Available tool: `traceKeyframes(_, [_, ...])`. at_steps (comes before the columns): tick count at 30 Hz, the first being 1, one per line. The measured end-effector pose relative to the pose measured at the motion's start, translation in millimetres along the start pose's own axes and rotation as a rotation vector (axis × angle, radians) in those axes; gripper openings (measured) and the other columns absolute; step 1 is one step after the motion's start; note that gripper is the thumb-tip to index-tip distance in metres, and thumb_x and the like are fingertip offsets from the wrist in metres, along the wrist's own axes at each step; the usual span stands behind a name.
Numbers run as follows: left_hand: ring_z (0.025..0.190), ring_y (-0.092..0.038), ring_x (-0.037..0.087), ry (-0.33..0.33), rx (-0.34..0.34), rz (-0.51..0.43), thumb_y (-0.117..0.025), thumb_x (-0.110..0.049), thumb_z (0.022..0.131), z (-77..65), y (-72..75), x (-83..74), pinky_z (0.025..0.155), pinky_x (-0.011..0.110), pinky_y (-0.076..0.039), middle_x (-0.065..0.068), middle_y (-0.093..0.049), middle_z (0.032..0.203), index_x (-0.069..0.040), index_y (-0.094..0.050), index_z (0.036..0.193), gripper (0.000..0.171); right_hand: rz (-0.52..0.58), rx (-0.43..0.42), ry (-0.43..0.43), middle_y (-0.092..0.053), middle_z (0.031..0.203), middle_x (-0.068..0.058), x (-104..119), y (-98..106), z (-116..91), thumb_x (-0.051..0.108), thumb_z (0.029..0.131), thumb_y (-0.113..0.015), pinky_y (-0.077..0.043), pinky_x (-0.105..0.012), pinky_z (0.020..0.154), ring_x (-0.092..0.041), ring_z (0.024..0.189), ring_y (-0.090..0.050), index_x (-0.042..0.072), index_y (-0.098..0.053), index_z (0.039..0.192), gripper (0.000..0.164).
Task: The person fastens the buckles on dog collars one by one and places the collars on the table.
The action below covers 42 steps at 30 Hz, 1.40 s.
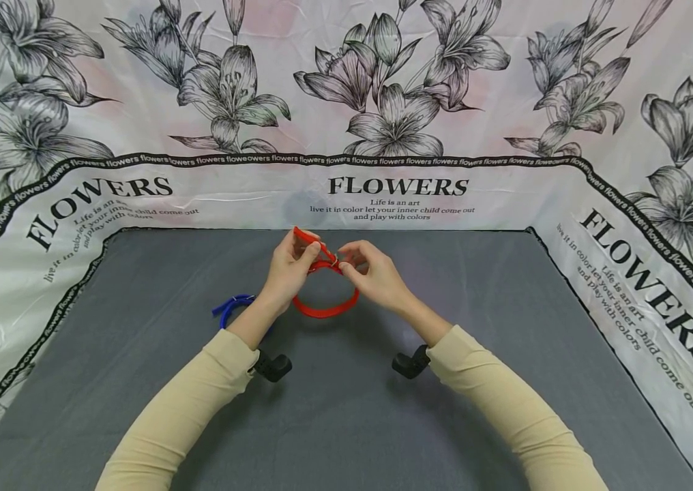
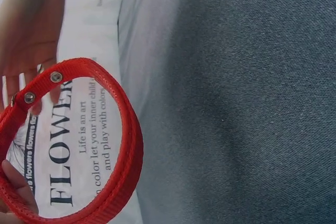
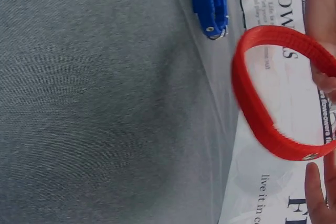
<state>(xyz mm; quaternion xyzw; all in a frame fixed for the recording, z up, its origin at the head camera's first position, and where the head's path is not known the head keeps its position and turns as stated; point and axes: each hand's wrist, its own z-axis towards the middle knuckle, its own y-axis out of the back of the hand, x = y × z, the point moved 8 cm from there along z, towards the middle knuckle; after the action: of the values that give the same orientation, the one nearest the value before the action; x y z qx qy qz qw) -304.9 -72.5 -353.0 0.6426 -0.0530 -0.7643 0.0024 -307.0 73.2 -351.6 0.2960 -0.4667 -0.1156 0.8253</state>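
A red collar (image 1: 325,313) with metal-ringed holes and a small buckle is held up above the far part of the table, its band forming a round loop. My left hand (image 1: 288,269) pinches its strap near the free end, which points up and left. At the buckle, the thumb and fingers of my right hand (image 1: 380,276) grip the band. In the left wrist view two eyelets show on the red collar (image 2: 134,140). A blue collar (image 1: 224,314) lies on the table beside my left wrist, partly hidden by the forearm.
Grey cloth covers the table (image 1: 334,423). Behind it hangs a white floral sheet (image 1: 248,198) with printed lettering, which also runs along both sides. A black wrist-worn device (image 1: 274,367) is below the left wrist, another (image 1: 410,363) below the right.
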Motion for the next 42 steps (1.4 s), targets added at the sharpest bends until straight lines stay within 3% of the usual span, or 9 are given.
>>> traceKeyframes(9, [0.085, -0.056, 0.023, -0.02, 0.023, 0.036, -0.053, -0.025, 0.094, 0.0, -6.7, 4.8, 0.072, 0.033, -0.05, 0.013, -0.058, 0.098, -0.005, -0.051, 0.115, 0.029, 0.009, 0.01, -0.003, -0.06, 0.101, -0.003, 5, -2, 4, 0.015, 0.089, -0.062, -0.052, -0.027, 0.073, -0.013, 0.086, -0.06, 0.01, -0.058, 0.114, 0.026])
traceKeyframes(16, [0.089, -0.057, 0.024, -0.002, 0.026, 0.029, -0.053, -0.021, 0.094, -0.8, -5.7, 2.0, 0.074, 0.027, -0.05, 0.014, -0.058, 0.101, -0.006, -0.052, 0.115, 0.026, 0.004, 0.025, -0.01, -0.062, 0.097, -0.002, 4, -4, 3, 0.014, 0.088, -0.063, -0.052, -0.028, 0.071, -0.012, 0.083, -0.062, 0.011, -0.061, 0.109, 0.022])
traceKeyframes(20, [0.089, -0.057, 0.027, -0.003, 0.034, 0.017, -0.053, -0.015, 0.094, -3.4, -6.6, -4.6, 0.074, 0.027, -0.05, 0.018, -0.058, 0.102, 0.0, -0.052, 0.116, 0.027, 0.007, 0.036, -0.02, -0.063, 0.098, -0.002, 3, -5, 3, 0.014, 0.088, -0.062, -0.051, -0.028, 0.072, -0.012, 0.084, -0.061, 0.011, -0.062, 0.106, 0.018])
traceKeyframes(25, [0.089, -0.058, 0.026, -0.011, 0.031, 0.026, -0.057, -0.017, 0.092, -2.7, -7.1, -0.6, 0.076, 0.03, -0.05, 0.017, -0.059, 0.102, -0.002, -0.053, 0.113, 0.027, 0.019, 0.043, -0.041, -0.063, 0.096, -0.001, 2, -5, 2, 0.013, 0.088, -0.061, -0.051, -0.028, 0.072, -0.012, 0.083, -0.061, 0.011, -0.061, 0.104, 0.016])
traceKeyframes(31, [0.09, -0.058, 0.023, 0.01, 0.063, 0.125, -0.06, -0.024, 0.09, -1.9, -6.3, 9.2, 0.077, 0.039, -0.051, 0.009, -0.058, 0.107, -0.009, -0.055, 0.109, 0.026, 0.031, 0.034, -0.07, -0.063, 0.095, 0.0, -1, -3, 1, 0.015, 0.089, -0.059, -0.05, -0.028, 0.068, -0.012, 0.083, -0.06, 0.013, -0.06, 0.105, 0.016])
traceKeyframes(36, [0.082, -0.06, 0.023, 0.03, 0.128, 0.254, -0.06, -0.025, 0.09, -1.7, -7.4, 13.0, 0.067, 0.03, -0.049, 0.004, -0.064, 0.101, -0.012, -0.062, 0.103, 0.018, 0.063, 0.049, -0.097, -0.062, 0.096, -0.001, -3, -5, 0, 0.016, 0.091, -0.057, -0.05, -0.029, 0.064, -0.014, 0.083, -0.061, 0.014, -0.058, 0.107, 0.016])
traceKeyframes(42, [0.079, -0.06, 0.026, 0.007, 0.096, 0.3, -0.063, -0.024, 0.088, -0.9, -4.8, 10.3, 0.061, 0.03, -0.048, 0.001, -0.068, 0.09, -0.015, -0.068, 0.091, 0.011, 0.124, 0.076, -0.121, -0.061, 0.098, -0.003, -5, -9, -1, 0.017, 0.092, -0.056, -0.05, -0.03, 0.063, -0.016, 0.083, -0.062, 0.014, -0.056, 0.108, 0.016])
